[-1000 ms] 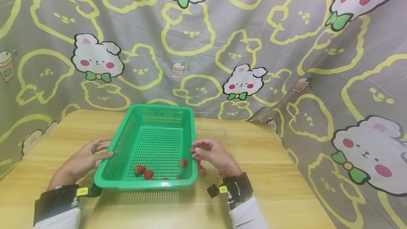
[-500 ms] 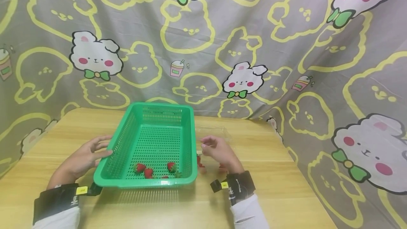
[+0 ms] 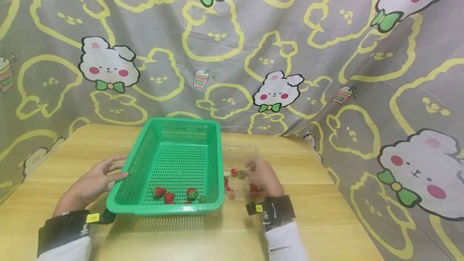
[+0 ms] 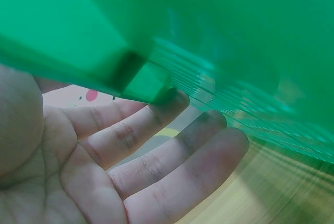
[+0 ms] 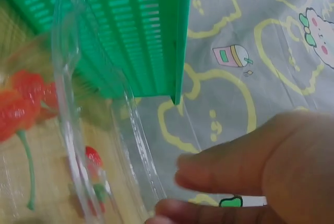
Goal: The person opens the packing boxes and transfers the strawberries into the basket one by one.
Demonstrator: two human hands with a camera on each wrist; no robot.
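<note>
The green basket (image 3: 181, 208) stands in front, several strawberries (image 3: 159, 192) lying near its front end. My left hand (image 3: 90, 180) touches its left rim; the left wrist view shows the fingers (image 4: 177, 182) nearly straight beneath the green wall (image 4: 250, 36). To the basket's right is a clear plastic container (image 3: 239, 148) with red fruit (image 3: 255, 188) inside. Over its right side is my right hand (image 3: 264, 174), near a strawberry (image 3: 235, 171). In the right wrist view nothing shows between the thumb and fingers, beside the clear rim (image 5: 70, 109).
A wooden table (image 3: 308, 228) carries the basket and container. Behind it hangs a grey curtain (image 3: 217, 23) with cartoon animals, which also runs along the right side. Glossy red fruit (image 5: 26, 88) with a green stem shows through the container in the right wrist view.
My right hand has moved right, from the basket's right rim to over the container. A strawberry near the basket's front right has shifted left. My left hand stays at the rim.
</note>
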